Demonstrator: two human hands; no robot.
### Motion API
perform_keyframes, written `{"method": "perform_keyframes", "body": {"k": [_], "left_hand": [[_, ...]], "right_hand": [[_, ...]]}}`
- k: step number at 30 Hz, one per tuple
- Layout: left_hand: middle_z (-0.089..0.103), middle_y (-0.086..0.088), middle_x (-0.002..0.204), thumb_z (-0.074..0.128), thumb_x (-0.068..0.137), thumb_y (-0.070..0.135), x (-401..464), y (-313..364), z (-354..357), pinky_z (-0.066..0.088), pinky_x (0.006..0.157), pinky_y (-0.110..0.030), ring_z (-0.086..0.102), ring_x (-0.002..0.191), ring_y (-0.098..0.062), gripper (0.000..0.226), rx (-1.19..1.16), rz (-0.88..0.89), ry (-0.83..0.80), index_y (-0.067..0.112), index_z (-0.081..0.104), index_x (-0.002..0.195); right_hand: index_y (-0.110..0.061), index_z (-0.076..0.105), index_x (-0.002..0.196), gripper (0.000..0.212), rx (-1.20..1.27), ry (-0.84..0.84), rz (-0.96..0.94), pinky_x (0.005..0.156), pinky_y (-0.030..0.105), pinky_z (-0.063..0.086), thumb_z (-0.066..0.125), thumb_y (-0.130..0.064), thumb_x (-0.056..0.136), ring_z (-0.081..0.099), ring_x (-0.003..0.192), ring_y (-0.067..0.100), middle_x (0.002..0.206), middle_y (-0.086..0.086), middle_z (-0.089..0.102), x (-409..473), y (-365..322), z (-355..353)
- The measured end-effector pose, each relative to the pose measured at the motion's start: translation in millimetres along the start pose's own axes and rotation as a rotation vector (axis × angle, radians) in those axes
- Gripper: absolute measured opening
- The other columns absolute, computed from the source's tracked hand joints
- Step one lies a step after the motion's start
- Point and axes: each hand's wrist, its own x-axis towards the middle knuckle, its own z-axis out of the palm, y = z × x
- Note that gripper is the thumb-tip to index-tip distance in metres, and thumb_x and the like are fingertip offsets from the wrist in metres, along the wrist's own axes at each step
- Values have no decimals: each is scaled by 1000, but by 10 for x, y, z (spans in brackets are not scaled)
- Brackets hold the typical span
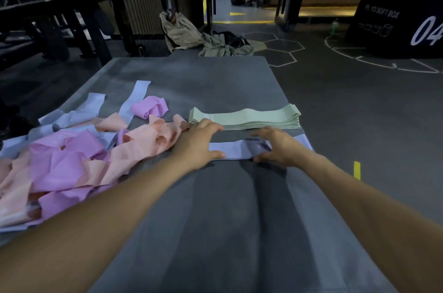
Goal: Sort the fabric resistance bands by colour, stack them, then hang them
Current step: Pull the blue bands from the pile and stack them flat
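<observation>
One grey mat (215,81) carries the bands. One neat stack of green bands (249,118) lies flat; its layers are too thin to count. One lavender band (236,150) lies flat just in front of it, under two hands: the left hand (199,143) and the right hand (279,146). One mixed heap of pink, peach and lavender bands (72,156) lies at the left, tangled beyond counting. One black plyo box (398,21) and two bags (182,31) stand on the floor beyond.

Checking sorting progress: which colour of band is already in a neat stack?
The green bands: flat, aligned stack beyond both hands. Pink, peach and lavender ones lie tangled in the pile to the left.
</observation>
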Motion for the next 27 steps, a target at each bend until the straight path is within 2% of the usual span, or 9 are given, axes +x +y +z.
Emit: {"method": "perform_keyframes", "body": {"k": [4,7,9,12,15,20,23,27], "left_hand": [[37,-1,144,72,77,38,189,341,260,33,105,-31,38,130,-21,79,55,61,-166,17,33,143],[31,-3,149,69,79,43,299,458,349,31,108,-34,33,135,-23,85,110,42,-240,15,25,146],[31,-5,149,66,83,43,337,477,372,32,108,-35,33,135,-23,81,126,23,-283,14,24,146],[37,-5,141,60,87,42,350,457,399,35,105,-37,36,131,-23,66,131,32,-326,17,32,142],[39,-3,134,58,89,40,362,428,427,36,103,-36,38,127,-22,57,123,47,-337,20,38,138],[35,-3,140,56,90,39,339,457,439,35,105,-37,35,131,-22,60,119,33,-322,19,32,142],[33,-2,145,55,91,37,272,439,371,34,107,-37,35,133,-22,61,61,19,-251,18,30,144],[38,-1,141,56,90,30,121,267,137,36,104,-37,39,130,-22,56,13,-34,-153,21,35,141]], "right_hand": [[-17,47,135,71,-135,-20,45,105,30,35,78,-30,72,44,126,24,136,6,49,-138,351,-203],[-15,46,134,68,-193,-43,64,105,36,36,75,-32,75,44,126,25,137,7,48,-183,532,-301],[-16,43,137,68,-211,-73,65,105,35,35,72,-36,78,42,127,25,138,7,46,-200,599,-308],[-14,44,136,62,-194,-80,51,103,32,36,68,-35,82,44,124,25,133,8,48,-218,640,-278],[-12,43,136,59,-213,-80,25,103,35,36,64,-33,85,43,124,27,131,10,46,-231,643,-264],[-14,40,139,61,-276,-59,10,107,32,31,61,-38,87,39,126,27,136,8,44,-258,564,-274],[-13,39,139,60,-245,9,2,108,35,30,61,-35,87,36,129,29,139,10,42,-233,357,-252],[-13,36,142,59,-142,25,-10,109,31,26,60,-26,89,31,133,27,144,9,37,-118,-95,-139]]}}
